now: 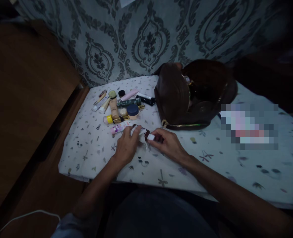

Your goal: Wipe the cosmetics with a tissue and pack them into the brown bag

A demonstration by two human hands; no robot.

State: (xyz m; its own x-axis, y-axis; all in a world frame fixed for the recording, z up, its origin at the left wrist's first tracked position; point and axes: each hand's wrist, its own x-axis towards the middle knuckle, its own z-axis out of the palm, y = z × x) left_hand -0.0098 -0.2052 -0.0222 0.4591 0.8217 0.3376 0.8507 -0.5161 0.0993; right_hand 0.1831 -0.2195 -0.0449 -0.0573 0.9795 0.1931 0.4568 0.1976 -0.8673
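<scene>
My left hand [127,144] is closed on a small brown-and-white item [147,133], which looks like a tube or packet; its exact kind is unclear in the dim light. At the item's right end, my right hand [167,142] pinches a white cap-like piece [151,137] between thumb and fingers. Whether that piece is joined to the item I cannot tell. Just beyond my left hand lies a pink-and-white tube [120,127]. Behind it are a yellow-banded bottle [109,119], a dark-lidded jar [132,111], a beige tube [114,108] and a dark green tube [128,102].
A brown leather bag [173,96] stands unzipped at the back, right of the cosmetics. A pixelated patch [250,127] covers something farther right. The patterned cloth [87,155] covers the table. A wooden cabinet [29,89] borders the left side, and patterned wallpaper [126,36] rises behind.
</scene>
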